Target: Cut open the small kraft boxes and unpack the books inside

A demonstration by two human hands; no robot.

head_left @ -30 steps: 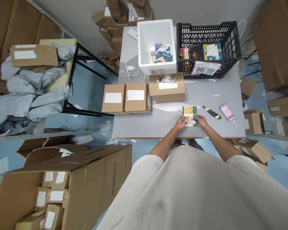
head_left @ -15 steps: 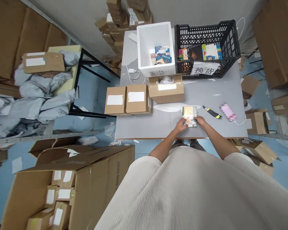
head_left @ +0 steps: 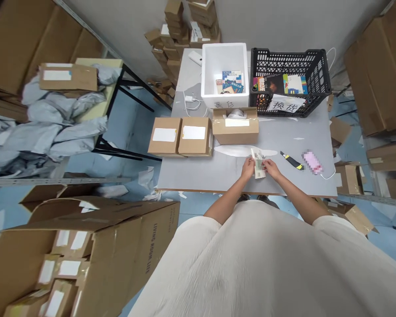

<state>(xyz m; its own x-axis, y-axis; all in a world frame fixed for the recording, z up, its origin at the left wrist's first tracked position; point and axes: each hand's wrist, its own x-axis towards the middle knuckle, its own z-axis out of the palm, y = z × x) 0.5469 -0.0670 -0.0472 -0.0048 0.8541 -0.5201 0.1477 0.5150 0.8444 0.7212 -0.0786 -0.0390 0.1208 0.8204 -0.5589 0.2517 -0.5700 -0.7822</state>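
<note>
Between my two hands a small book is tilted up above the near part of the grey table, its narrow side and part of a cover showing. My left hand is closed on its left edge. With bent fingers, my right hand pinches it from the right. A utility knife with a black and yellow handle lies to the right of my right hand. Just beyond it is a blurred pink object with a white cable.
Two closed cartons stand at the left, beside an opened carton. Behind are a white foam box and a black crate, both with books inside. A large carton with small boxes stands on the floor at left.
The book lay with its front cover facing up; now it is turned up and its side shows. Both hands have shifted their hold on it. The camera view has moved slightly.
</note>
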